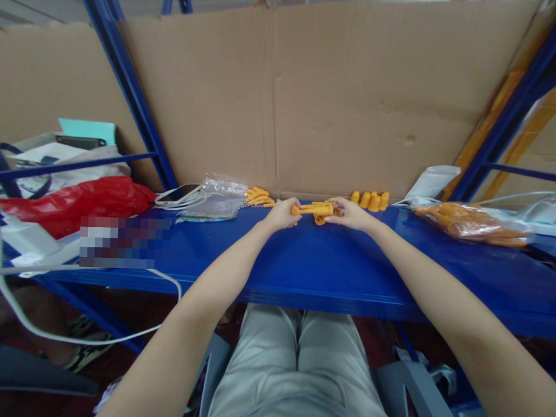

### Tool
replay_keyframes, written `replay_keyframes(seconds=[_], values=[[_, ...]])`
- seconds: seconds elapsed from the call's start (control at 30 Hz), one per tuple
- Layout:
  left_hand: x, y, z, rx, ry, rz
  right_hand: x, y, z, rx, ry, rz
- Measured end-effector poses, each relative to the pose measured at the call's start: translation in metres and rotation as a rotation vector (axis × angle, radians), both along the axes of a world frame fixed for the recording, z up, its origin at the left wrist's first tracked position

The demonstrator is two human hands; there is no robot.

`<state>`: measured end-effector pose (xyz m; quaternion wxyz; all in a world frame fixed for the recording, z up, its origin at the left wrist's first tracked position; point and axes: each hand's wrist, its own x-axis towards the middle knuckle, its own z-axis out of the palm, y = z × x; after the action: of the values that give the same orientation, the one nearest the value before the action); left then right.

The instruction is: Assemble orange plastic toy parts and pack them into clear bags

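Both my hands are at a long orange-yellow plastic piece (317, 210) over the back of the blue shelf (303, 264). Its narrow left end is pinched by my left hand (281, 215). My right hand (352, 215) has its fingers closed around the thicker right end, where round, cup-like parts show. The exact kind of the piece is too small to make out. Just beyond my left hand lies a pile of slim yellow pieces (259, 197). Several short yellow cylinders (373, 201) stand behind my right hand.
A clear plastic bag (218, 200), a phone (180, 193) with white cable and a red bag (82, 204) lie to the left. On the right is a bag of orange parts (469, 222). Cardboard (345, 101) backs the shelf; a blue post (131, 88) rises left.
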<state>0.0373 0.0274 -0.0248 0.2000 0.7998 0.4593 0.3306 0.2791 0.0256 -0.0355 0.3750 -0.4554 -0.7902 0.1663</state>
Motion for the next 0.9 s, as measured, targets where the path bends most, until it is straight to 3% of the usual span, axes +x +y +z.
replay_keyframes(seconds=[0.1, 0.2, 0.9], values=[[0.000, 0.001, -0.001, -0.022, -0.060, -0.030, 0.000, 0.001, 0.001, 0.156, -0.153, -0.024], [0.001, 0.001, -0.001, -0.033, -0.098, -0.047, -0.001, 0.000, 0.004, 0.206, -0.246, -0.040], [0.000, -0.001, 0.000, -0.025, -0.059, -0.051, -0.005, -0.013, 0.013, 0.213, -0.381, -0.094]])
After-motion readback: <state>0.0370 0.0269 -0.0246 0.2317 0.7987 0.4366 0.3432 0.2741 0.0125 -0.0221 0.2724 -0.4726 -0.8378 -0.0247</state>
